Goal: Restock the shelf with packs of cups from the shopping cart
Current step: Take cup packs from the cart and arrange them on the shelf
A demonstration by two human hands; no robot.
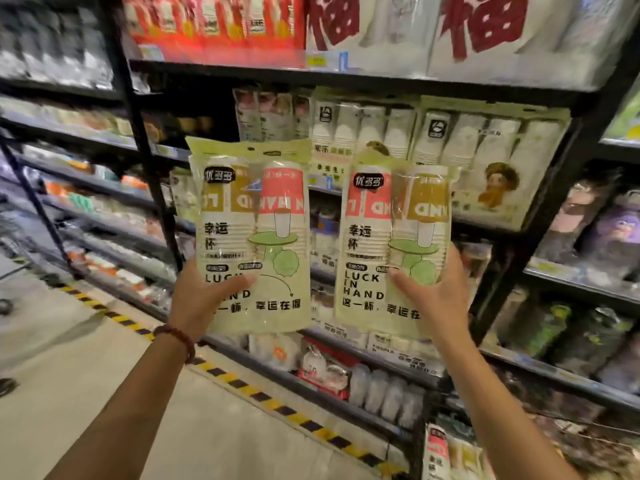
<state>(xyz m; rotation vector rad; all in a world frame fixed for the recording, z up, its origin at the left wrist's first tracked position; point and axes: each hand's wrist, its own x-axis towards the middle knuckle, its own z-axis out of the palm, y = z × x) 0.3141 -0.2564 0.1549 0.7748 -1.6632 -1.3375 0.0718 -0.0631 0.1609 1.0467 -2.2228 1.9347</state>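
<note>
Both forearms reach up from the bottom edge, bare; a beaded bracelet (180, 336) sits on the left wrist.

Left hand (201, 299): clasped around the lower left corner of the left pack of cups (251, 237), thumb laid across the front over the word "LUCK", remaining fingers hidden behind the pack. Pack held upright in front of the shelf (346, 77), not resting on it.

Right hand (436, 296): closed on the lower right of the right pack of cups (394, 251), thumb pressed on the front near the green cup graphic, fingers wrapped around the right edge.

Packs sit side by side, a narrow gap between them. Both pale green, clear film, stacked red and ochre cups inside. Readable print: "LUCK IN HAND", a black brand badge at upper left, and Chinese characters including "幸运杯".

Behind: white cup packs (450, 140) on the shelf level. Yellow-black floor tape (263, 398) runs along the shelf base.
</note>
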